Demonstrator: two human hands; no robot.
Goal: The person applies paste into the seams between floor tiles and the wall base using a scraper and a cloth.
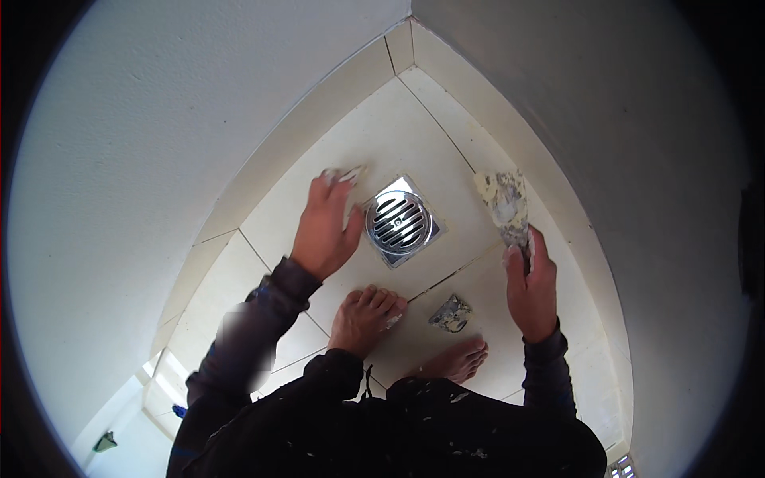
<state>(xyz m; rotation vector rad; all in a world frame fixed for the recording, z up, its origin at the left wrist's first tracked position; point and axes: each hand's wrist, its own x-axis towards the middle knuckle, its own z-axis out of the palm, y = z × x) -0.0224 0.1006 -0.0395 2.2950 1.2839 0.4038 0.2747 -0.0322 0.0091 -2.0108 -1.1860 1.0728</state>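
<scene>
A scraper (508,199), its blade crusted with cream and grey filler, is pointing away from the person, to the right of the drain and well apart from it. The right hand (532,291) is gripping its handle, fingers and thumb closing around it. The left hand (323,231) is hovering left of the drain, its fingers bending and its thumb standing apart. Something whitish is showing at the fingertips (328,180), but blur is hiding whether the hand is pinching it or only wearing it as a smear.

The drain (399,223), a round slotted grate in a square shiny plate, is sitting in the floor (450,199) between the 2 hands. Pale tiles are making up this floor, with thin dark joints running between them. Nearer the person, a caked piece (452,313) is lying on the tiles beside the 2 bare feet (366,319).

Tile skirting (319,115) is edging the floor and meeting in a corner beyond the drain. Above it, 2 plain walls are rising: the left wall (159,143) is looking brighter, the right wall (613,103) greyer. Dark trousers (478,430) with pale specks are filling the bottom. At the lower left, a small green thing (105,440) and a blue one (178,411) are showing, too small to tell.
</scene>
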